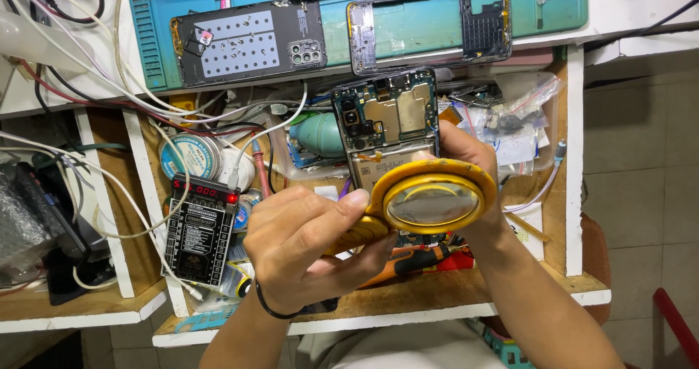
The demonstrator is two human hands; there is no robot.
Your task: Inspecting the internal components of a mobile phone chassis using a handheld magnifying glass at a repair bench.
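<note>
Magnifier (431, 203) hides the opened phone's (386, 118) lower half and right palm

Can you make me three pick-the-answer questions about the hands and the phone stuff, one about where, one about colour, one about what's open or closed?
1. Where is the magnifying glass?
A. In front of the opened phone
B. On the teal mat
C. On the floor

2. What colour is the magnifying glass frame?
A. Blue
B. Yellow
C. Black

3. How is the phone in the right hand?
A. Sealed shut
B. Wrapped in paper
C. Back off, circuit board showing

Answers:
1. A, the left hand holds its handle so the lens sits just in front of the phone's lower part.
2. B, the ring and handle are yellow.
3. C, the board and metal shields are bare, and a separate back cover and a phone frame lie on the teal mat.
</note>
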